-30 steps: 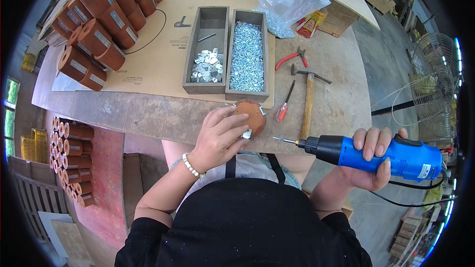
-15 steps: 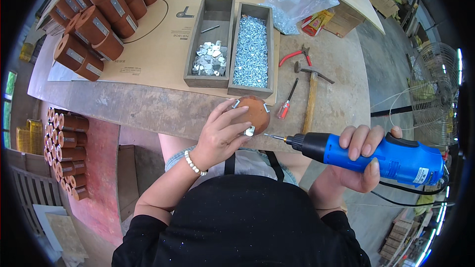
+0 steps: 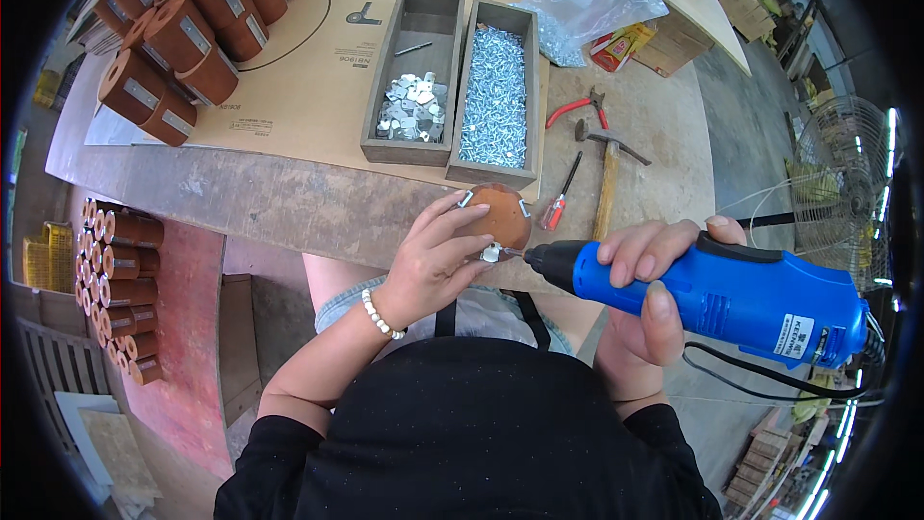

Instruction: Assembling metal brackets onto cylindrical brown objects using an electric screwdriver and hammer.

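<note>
At the table's near edge my left hand (image 3: pixel 433 255) is closed on a reddish-brown round piece (image 3: pixel 505 217), its fingers across the left side. Small metal clips sit on that piece's rim, and a small silver plate (image 3: pixel 491 252) lies by my fingertips at its lower side. My right hand (image 3: pixel 659 274) is wrapped round a blue electric screwdriver (image 3: pixel 722 303) with a black nose. The bit points left and its tip meets the small plate; whether a screw is there is too small to tell.
Beyond stand a wooden box of silver plates (image 3: pixel 369 125) and a wooden box of screws (image 3: pixel 531 135). Right of them lie red-handled pliers (image 3: pixel 577 108), a hammer (image 3: pixel 607 183) and a screwdriver (image 3: pixel 554 210). Brown cylinders (image 3: pixel 183 34) are stacked far left; a fan (image 3: pixel 842 183) stands right.
My right hand has brought the blue electric screwdriver left, so its bit now meets the small plate. My left hand keeps its hold on the round piece. The whole view has shifted slightly.
</note>
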The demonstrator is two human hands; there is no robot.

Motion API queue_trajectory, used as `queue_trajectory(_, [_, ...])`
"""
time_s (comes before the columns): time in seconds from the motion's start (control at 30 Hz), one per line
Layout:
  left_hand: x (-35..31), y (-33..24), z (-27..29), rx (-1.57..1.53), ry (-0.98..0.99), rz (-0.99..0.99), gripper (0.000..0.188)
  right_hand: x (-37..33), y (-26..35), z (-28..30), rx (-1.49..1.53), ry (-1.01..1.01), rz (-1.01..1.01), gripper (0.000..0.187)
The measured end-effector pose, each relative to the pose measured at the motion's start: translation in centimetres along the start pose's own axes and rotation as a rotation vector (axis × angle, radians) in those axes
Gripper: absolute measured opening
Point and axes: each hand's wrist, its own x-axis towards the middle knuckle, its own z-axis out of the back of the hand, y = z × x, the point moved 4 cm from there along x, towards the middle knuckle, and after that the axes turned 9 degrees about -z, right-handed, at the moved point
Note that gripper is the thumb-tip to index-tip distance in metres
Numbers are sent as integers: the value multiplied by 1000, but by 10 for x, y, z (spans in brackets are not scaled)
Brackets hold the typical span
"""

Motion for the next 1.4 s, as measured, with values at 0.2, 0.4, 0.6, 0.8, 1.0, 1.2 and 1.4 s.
queue_trajectory(0.2, [-1,1,-1,-18,-12,4,29,1,-7,-2,-28,68,31,67])
queue_trajectory(0.4, [-2,2,-1,-15,-22,0,29,3,-7,-5,-34,99,37,66])
queue_trajectory(0.6, [-2,2,-1,-18,-33,12,30,3,-9,-6,-51,121,15,65])
queue_trajectory(0.8, [-2,2,0,-32,-40,8,30,5,-12,-8,-72,151,12,64])
queue_trajectory(1.0, [-3,3,-1,-31,-41,10,30,7,-12,-13,-121,193,46,62])
queue_trajectory(1.2, [-3,3,-1,-30,-41,6,30,8,-13,-21,-158,266,82,62])
queue_trajectory(1.4, [-4,4,-2,-46,-58,7,31,10,-16,-23,-171,233,5,59])
